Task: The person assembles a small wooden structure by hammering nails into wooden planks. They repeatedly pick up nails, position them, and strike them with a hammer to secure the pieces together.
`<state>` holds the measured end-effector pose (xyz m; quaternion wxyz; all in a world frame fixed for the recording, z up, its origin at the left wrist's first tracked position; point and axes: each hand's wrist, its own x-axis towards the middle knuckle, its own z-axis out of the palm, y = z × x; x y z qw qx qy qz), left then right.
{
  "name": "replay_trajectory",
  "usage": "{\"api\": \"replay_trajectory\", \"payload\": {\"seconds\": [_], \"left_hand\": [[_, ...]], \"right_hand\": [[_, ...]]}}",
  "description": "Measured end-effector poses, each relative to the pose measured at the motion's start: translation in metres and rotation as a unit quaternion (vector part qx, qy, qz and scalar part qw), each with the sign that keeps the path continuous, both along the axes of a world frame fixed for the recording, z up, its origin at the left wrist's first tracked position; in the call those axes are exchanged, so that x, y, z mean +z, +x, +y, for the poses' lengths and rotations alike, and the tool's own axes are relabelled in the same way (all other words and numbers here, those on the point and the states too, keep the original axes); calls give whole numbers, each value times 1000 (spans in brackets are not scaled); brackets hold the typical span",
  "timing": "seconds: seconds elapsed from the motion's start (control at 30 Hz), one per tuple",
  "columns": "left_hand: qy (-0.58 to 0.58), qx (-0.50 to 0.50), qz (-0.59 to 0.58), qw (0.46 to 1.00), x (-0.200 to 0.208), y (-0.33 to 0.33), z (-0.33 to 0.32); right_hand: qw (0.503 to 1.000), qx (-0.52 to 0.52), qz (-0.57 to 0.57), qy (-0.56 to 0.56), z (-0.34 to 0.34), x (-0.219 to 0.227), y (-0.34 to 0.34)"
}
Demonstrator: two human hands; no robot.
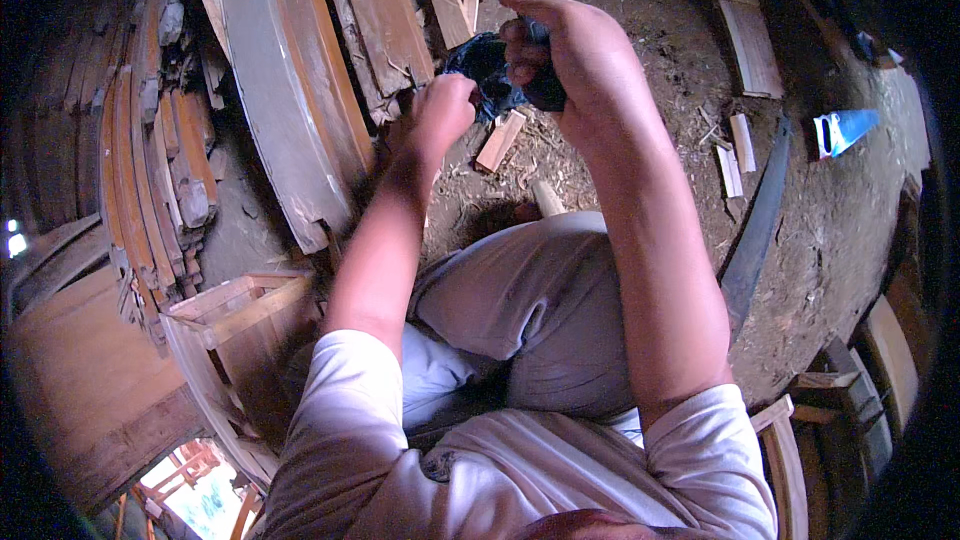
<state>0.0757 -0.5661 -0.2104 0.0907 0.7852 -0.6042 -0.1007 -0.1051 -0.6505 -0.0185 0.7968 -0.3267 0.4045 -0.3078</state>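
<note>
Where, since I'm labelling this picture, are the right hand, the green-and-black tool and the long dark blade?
Right hand (582,50): head view, back of the hand.
Green-and-black tool (545,91): head view, its dark lower end.
Long dark blade (758,232): head view, middle of its flat face.

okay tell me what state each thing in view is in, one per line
left hand: curled, grip unclear
right hand: closed around tool
green-and-black tool: held
black plastic bag: crumpled
saw blade: lying on ground, partly hidden
small wood block: lying loose
planks: stacked
wooden frame: assembled
</note>
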Motion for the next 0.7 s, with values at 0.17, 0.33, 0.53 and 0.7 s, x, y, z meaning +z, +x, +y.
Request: {"api": "replay_trajectory", "payload": {"seconds": [0.17, 0.33, 0.53, 0.7], "left_hand": [[-91, 117, 210, 966, 30, 15, 21], [-133, 248, 538, 795, 96, 14, 67], [-214, 242, 561, 762, 178, 13, 204], [-292, 343, 458, 766, 253, 12, 351]], "right_hand": [[1000, 2, 7, -3, -4, -7, -3], [999, 5, 36, -34, -15, -24, -4], [997, 11, 64, -36, -18, -34, -6], [997, 15, 73, -25, -18, -34, -13]]}}
